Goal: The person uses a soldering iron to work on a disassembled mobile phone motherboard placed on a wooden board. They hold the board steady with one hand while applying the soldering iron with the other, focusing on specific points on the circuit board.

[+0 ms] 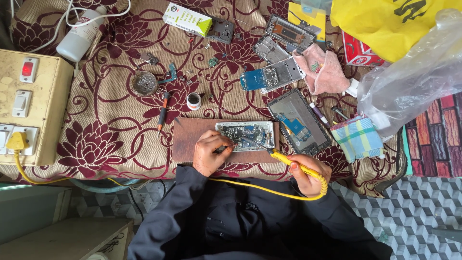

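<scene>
A white-and-green box (186, 19) is lying at the top, a red-and-white carton (358, 52) is sitting under the yellow bag (385, 21), and a labelled white bottle (79, 36) is lying at the upper left.

The person wears a dark, almost black garment with long sleeves. The cloth looks soft and a little loose, and it makes many small folds across the chest and along both arms. The sleeves are wide and end at the wrists, so only the two hands come out bare. The left hand (210, 153) has a reddish-brown pattern drawn on its back, like henna, with small dots and lines; the details are too small to tell. The right hand (308, 174) shows no such pattern. No ring, watch or bracelet can be made out on either hand.
</scene>
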